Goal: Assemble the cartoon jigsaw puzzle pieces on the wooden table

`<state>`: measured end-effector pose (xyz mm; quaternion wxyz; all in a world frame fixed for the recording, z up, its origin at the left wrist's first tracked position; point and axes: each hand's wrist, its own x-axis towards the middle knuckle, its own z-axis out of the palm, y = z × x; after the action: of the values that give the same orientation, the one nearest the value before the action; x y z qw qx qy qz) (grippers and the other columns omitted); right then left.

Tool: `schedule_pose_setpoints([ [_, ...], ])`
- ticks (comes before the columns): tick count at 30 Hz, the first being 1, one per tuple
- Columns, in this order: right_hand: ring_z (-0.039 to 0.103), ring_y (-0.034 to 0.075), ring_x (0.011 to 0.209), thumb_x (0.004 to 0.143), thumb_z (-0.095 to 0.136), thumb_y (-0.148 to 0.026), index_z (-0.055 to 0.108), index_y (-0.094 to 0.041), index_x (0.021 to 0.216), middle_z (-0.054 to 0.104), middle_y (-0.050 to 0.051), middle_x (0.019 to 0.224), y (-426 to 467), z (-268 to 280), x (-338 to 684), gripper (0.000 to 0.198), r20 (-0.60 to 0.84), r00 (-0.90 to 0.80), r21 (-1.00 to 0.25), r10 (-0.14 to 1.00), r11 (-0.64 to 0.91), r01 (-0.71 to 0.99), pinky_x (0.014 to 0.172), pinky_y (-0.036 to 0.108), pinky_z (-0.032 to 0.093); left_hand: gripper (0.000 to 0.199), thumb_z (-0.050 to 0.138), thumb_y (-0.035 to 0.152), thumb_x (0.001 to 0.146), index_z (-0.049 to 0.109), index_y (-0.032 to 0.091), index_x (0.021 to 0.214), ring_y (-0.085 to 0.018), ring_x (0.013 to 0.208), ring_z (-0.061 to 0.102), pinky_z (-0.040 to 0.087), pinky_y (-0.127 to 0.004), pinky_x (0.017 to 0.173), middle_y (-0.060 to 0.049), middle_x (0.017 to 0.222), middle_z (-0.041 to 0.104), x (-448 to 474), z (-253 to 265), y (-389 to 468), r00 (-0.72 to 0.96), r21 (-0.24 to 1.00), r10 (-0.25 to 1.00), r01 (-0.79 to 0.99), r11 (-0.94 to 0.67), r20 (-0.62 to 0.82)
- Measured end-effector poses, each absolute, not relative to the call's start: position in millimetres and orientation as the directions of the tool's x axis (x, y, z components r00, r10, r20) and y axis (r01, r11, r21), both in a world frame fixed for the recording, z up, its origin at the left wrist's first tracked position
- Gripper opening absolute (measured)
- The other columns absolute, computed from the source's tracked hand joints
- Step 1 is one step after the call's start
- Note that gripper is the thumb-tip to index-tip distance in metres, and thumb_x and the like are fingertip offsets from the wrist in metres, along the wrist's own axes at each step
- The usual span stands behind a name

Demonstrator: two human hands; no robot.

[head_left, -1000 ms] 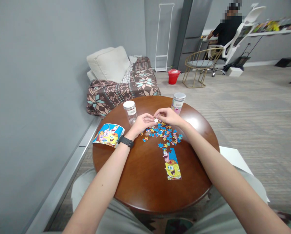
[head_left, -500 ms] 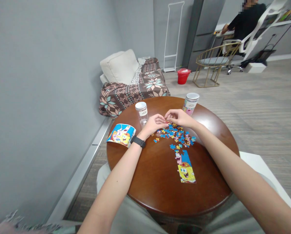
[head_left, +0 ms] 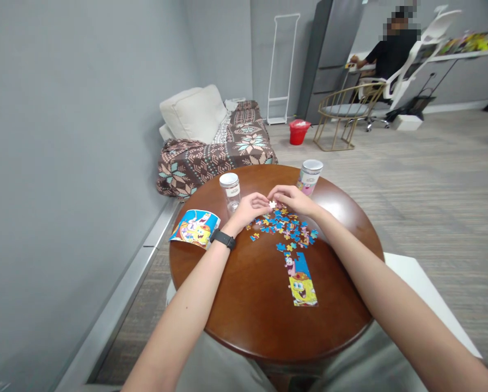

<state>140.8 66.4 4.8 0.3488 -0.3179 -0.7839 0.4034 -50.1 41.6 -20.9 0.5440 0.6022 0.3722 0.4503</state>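
My left hand (head_left: pixel 252 209), with a dark watch on the wrist, has its fingers bent over the far side of the puzzle pieces (head_left: pixel 287 223). Facing it, my right hand (head_left: pixel 292 197) reaches in with curled fingers. Between their fingertips is a single puzzle piece (head_left: pixel 272 204), its white back showing; both hands seem to pinch it. Nearer to me lies a joined strip of puzzle (head_left: pixel 302 286) with a yellow cartoon face and a pink figure. To the left, a curved picture sheet (head_left: pixel 197 227) shows the same characters.
On the round brown table (head_left: pixel 244 305) stand a clear jar (head_left: pixel 231 191) by my left hand and a labelled jar (head_left: pixel 309 177) behind my right. Beyond are a draped couch (head_left: pixel 227 144), a red bin (head_left: pixel 298 132), a gold-framed chair (head_left: pixel 346 111) and a seated person (head_left: pixel 393 54).
The white-backed puzzle piece now shows between my fingertips. My hands stay close together over the pile. The whole view has shifted slightly, with things sitting further left.
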Motion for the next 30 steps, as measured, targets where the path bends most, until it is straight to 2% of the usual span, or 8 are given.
schedule_pose_setpoints([
  [8, 0.055, 0.015, 0.060, 0.085, 0.052, -0.039, 0.062, -0.015, 0.085, 0.062, 0.001, 0.065, 68.8, 1.1, 141.5, 0.026, 0.208, -0.579, -0.903, 0.788, 0.382, 0.196, 0.060, 0.027, 0.042, 0.038, 0.083, 0.031, 0.061, 0.058, 0.014, 0.084, -0.015, 0.079, 0.067, 0.052, -0.033, 0.081, -0.004, 0.082, 0.070, -49.7, -21.7, 42.1, 0.306, 0.988, 0.939, -0.072, -0.139, 0.155],
  [13, 0.054, 0.015, 0.058, 0.088, 0.046, -0.044, 0.063, -0.015, 0.086, 0.065, 0.003, 0.064, 70.5, -2.5, 141.3, 0.034, 0.212, -0.584, -0.908, 0.783, 0.378, 0.178, 0.059, 0.027, 0.041, 0.036, 0.081, 0.029, 0.062, 0.057, 0.014, 0.085, -0.015, 0.078, 0.067, 0.051, -0.034, 0.082, -0.004, 0.082, 0.069, -49.9, -20.8, 42.2, 0.310, 0.990, 0.940, -0.062, -0.130, 0.143],
  [17, 0.052, 0.015, 0.057, 0.090, 0.040, -0.046, 0.063, -0.014, 0.085, 0.065, 0.003, 0.063, 69.5, -0.8, 141.0, 0.040, 0.210, -0.590, -0.893, 0.779, 0.398, 0.208, 0.059, 0.027, 0.040, 0.031, 0.079, 0.024, 0.063, 0.057, 0.014, 0.083, -0.013, 0.073, 0.065, 0.051, -0.028, 0.073, -0.002, 0.079, 0.067, -49.3, -19.7, 42.5, 0.298, 0.991, 0.946, -0.044, -0.123, 0.130],
  [19, 0.052, 0.015, 0.058, 0.092, 0.037, -0.044, 0.062, -0.014, 0.079, 0.065, 0.003, 0.064, 67.5, 1.5, 141.6, 0.041, 0.205, -0.599, -0.851, 0.774, 0.443, 0.281, 0.061, 0.027, 0.040, 0.028, 0.077, 0.023, 0.064, 0.057, 0.015, 0.083, -0.012, 0.069, 0.062, 0.048, -0.024, 0.064, -0.001, 0.077, 0.065, -48.9, -19.3, 42.6, 0.288, 0.990, 0.948, -0.029, -0.136, 0.138],
  [22, 0.053, 0.014, 0.060, 0.094, 0.035, -0.040, 0.060, -0.015, 0.066, 0.064, 0.003, 0.063, 64.3, 5.1, 142.3, 0.045, 0.203, -0.613, -0.719, 0.763, 0.541, 0.435, 0.065, 0.027, 0.038, 0.023, 0.072, 0.025, 0.068, 0.058, 0.015, 0.084, -0.011, 0.065, 0.059, 0.043, -0.021, 0.055, 0.001, 0.075, 0.063, -48.4, -18.5, 42.2, 0.281, 0.987, 0.947, -0.016, -0.157, 0.155],
  [25, 0.053, 0.013, 0.061, 0.095, 0.035, -0.039, 0.059, -0.015, 0.065, 0.064, 0.003, 0.063, 62.5, 7.3, 141.5, 0.045, 0.201, -0.636, -0.639, 0.745, 0.591, 0.492, 0.067, 0.026, 0.037, 0.021, 0.070, 0.027, 0.070, 0.058, 0.015, 0.084, -0.010, 0.065, 0.057, 0.041, -0.020, 0.054, 0.001, 0.073, 0.061, -48.1, -17.2, 41.4, 0.291, 0.986, 0.942, -0.015, -0.169, 0.166],
  [30, 0.053, 0.012, 0.060, 0.092, 0.042, -0.035, 0.061, -0.014, 0.067, 0.065, 0.002, 0.064, 62.0, 7.8, 137.8, 0.038, 0.188, -0.664, -0.574, 0.724, 0.630, 0.523, 0.065, 0.024, 0.035, 0.023, 0.070, 0.024, 0.071, 0.057, 0.016, 0.088, -0.009, 0.064, 0.056, 0.042, -0.020, 0.056, 0.002, 0.073, 0.061, -48.4, -16.1, 40.8, 0.308, 0.983, 0.934, -0.028, -0.180, 0.179],
])
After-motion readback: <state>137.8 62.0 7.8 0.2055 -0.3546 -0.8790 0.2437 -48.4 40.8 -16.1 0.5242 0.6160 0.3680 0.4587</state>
